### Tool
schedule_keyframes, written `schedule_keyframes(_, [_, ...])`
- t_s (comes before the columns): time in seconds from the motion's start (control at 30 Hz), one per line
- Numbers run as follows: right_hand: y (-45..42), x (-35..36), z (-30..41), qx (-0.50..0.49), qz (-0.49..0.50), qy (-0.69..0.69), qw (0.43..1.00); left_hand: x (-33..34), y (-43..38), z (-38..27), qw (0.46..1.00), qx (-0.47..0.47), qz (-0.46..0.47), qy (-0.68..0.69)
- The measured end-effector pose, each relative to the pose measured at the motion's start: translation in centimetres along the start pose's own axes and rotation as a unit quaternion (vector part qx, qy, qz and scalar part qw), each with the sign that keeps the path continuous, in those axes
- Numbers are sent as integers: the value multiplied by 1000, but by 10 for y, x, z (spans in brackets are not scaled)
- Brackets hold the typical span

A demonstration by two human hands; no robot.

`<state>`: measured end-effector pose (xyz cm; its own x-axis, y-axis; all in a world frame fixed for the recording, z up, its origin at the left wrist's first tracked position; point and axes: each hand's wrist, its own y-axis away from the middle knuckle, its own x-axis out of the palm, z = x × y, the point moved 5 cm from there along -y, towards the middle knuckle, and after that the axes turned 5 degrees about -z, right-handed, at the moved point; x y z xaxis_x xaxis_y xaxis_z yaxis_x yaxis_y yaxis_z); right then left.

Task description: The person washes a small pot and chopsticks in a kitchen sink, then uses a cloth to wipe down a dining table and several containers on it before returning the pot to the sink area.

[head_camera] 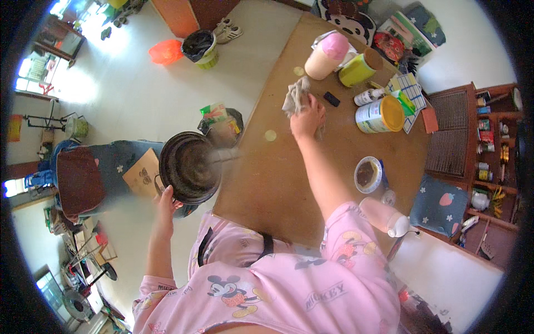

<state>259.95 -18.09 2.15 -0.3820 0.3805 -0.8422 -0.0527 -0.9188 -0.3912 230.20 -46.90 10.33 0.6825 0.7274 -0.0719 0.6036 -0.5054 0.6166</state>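
Observation:
My left hand (167,204) grips a dark round pan (190,167) by its rim near a small loop handle. It is held off the table's left edge, tilted so its inside shows. My right hand (308,119) is closed around a crumpled beige cloth (297,96), on the brown tabletop (267,179). Just right of that hand lies a small black object (331,99). Beyond the cloth stands a cream tumbler with a pink top (327,56), with a yellow-green canister (360,68) beside it.
To the right are a large yellow-lidded can (379,115), a white bottle (369,97), a patterned bowl with dark contents (368,174) and a pink bottle (384,217). A black-lined bin (223,129) stands left of the table; a cushioned seat (114,167) is behind the pan.

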Motion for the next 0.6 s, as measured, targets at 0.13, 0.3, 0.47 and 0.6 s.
schedule_keyframes(0.13, [-45,44,-5,7,-1,-70,998,-11,-6,2,1000,1,-4,10])
schedule_keyframes(0.3, [-58,54,6,-17,85,-169,982,-42,-32,22,999,-2,-49,-5])
schedule_keyframes(0.47, [17,37,29,-127,76,-246,958,-54,-66,34,998,-10,-54,-14])
schedule_keyframes(0.6, [91,-23,52,-136,110,-287,942,-68,-73,34,997,6,-74,-10])
